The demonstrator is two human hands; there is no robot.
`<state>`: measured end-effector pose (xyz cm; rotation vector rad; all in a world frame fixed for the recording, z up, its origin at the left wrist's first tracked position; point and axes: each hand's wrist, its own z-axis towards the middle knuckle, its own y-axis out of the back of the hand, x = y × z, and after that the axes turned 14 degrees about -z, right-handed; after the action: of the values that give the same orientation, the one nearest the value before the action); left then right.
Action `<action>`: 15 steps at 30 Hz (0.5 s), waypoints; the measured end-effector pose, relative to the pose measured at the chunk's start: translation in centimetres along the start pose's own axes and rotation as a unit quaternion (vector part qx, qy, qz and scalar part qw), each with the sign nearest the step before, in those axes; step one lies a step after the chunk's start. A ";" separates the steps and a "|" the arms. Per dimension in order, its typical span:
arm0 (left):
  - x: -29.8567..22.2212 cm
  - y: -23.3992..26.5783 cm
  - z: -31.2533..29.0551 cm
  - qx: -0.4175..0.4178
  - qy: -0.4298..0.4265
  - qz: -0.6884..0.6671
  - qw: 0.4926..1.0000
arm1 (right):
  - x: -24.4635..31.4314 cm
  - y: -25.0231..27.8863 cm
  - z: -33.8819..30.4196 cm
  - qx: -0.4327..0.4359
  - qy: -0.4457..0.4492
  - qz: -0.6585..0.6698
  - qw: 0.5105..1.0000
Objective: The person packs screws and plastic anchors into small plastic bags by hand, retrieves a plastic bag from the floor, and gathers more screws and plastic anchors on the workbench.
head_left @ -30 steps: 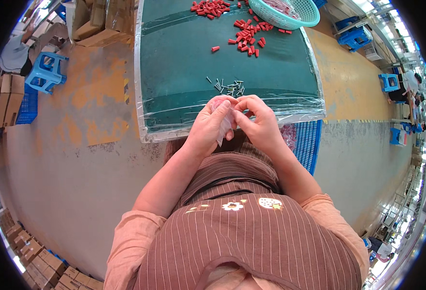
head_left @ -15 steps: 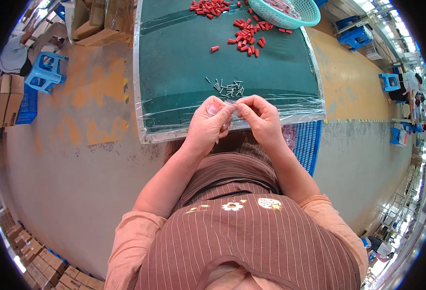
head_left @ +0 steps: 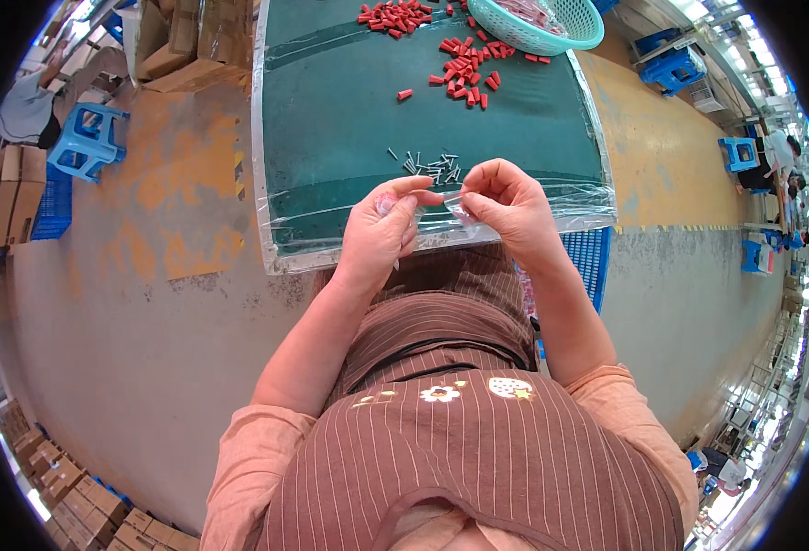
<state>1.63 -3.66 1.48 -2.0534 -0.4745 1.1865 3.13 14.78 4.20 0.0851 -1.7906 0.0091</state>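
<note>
Over the near edge of the green-topped table (head_left: 349, 129), my right hand (head_left: 524, 209) pinches a small clear plastic bag (head_left: 458, 208) between thumb and fingers. My left hand (head_left: 374, 230) is closed around crumpled clear plastic with pink-red marks (head_left: 386, 203); its index finger points toward the small bag. Whether that finger touches the bag is hard to tell. Just beyond my fingers lies a loose pile of grey metal screws (head_left: 443, 170). Farther back, red tapered plastic pieces (head_left: 464, 69) lie scattered, with a single red piece (head_left: 404, 95) off to their left.
At the table's far right stands a mint-green plastic basket (head_left: 565, 42) with clear packets in it. A blue crate (head_left: 588, 266) is below the right near corner. Cardboard boxes (head_left: 193, 46) and a blue stool (head_left: 90, 140) stand to the left. People are at the far sides.
My hands were together at the fingertips and have drawn apart. The right has moved a little to the right with the small clear bag in its pinch.
</note>
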 end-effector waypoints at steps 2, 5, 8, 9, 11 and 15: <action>-0.2 0.3 0.1 0.004 0.011 0.006 1.000 | 0.5 0.0 0.1 0.005 0.007 -0.041 0.999; -0.6 -0.1 -0.1 0.010 0.036 0.036 0.999 | 0.8 -0.1 0.4 0.014 0.029 -0.082 0.996; -1.0 -1.1 -0.2 0.009 0.040 0.120 0.992 | 0.8 -0.1 0.5 0.023 0.045 -0.139 0.989; -1.0 -1.2 -0.2 0.007 0.031 0.180 0.983 | 0.7 -0.1 0.6 0.035 0.052 -0.143 0.988; -0.8 -1.2 -0.1 0.011 0.014 0.194 0.981 | 0.7 -0.1 0.7 0.047 0.059 -0.147 0.986; -1.0 -1.4 -0.2 -0.002 0.017 0.233 0.972 | 0.6 0.1 0.9 0.055 0.057 -0.144 0.986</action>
<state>1.31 -3.39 3.22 -2.2550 0.0327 1.4099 2.15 14.77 4.61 0.4150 -1.6486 -0.0925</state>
